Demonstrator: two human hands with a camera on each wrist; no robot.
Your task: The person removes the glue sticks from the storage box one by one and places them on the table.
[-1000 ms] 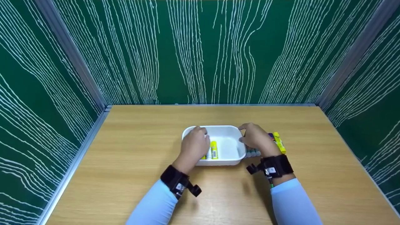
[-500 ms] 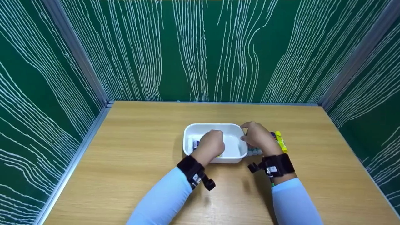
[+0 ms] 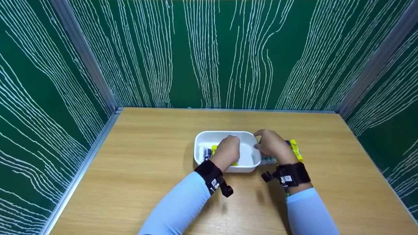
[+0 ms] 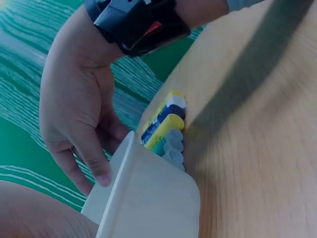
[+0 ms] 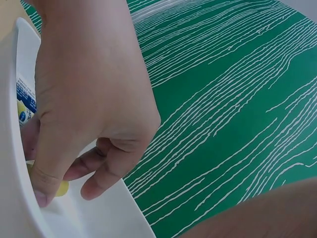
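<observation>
Now yellow plastic cylinder (image 5: 63, 189) pinched by left hand (image 3: 227, 148), oblong white plastic tray (image 3: 244, 169) by right hand (image 3: 272, 145); likely light, stiff; best held mid-barrel.

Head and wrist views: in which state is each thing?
White rectangular box: upright, uncovered.
Left hand: pinching a yellow cylindrical tube.
Right hand: holding the box's right end.
White cylindrical tube: unheld, in the box.
Dark-blue cylindrical tube: unheld, in the box.
Second yellow cylindrical tube: in the box, partly hidden.
Grey-ended cylindrical tubes: lying outside the box.
Outer yellow cylindrical tube: lying outside the box.
</observation>
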